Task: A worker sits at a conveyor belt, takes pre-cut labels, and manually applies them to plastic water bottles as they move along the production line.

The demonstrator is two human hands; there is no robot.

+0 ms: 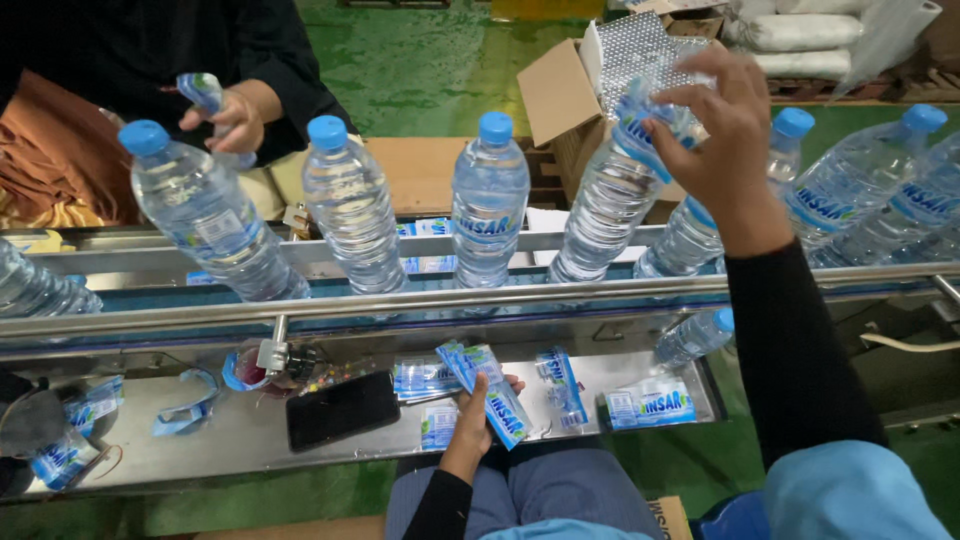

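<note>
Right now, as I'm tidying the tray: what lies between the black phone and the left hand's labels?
In the head view, a small stack of flat blue-and-clear labels lies between the black phone and the left hand.

Pretty even indoor light from overhead, bright enough, no hard shadows. The clear plastic water bottles with blue caps (490,200) pick up small white highlights, and the long shiny steel guide rail (400,300) shows streaky glare. The wet-looking green floor (430,70) reflects light in patches. Wide lens bends the bottles outward toward the edges. The raised right hand (725,140) looks slightly soft.
</note>
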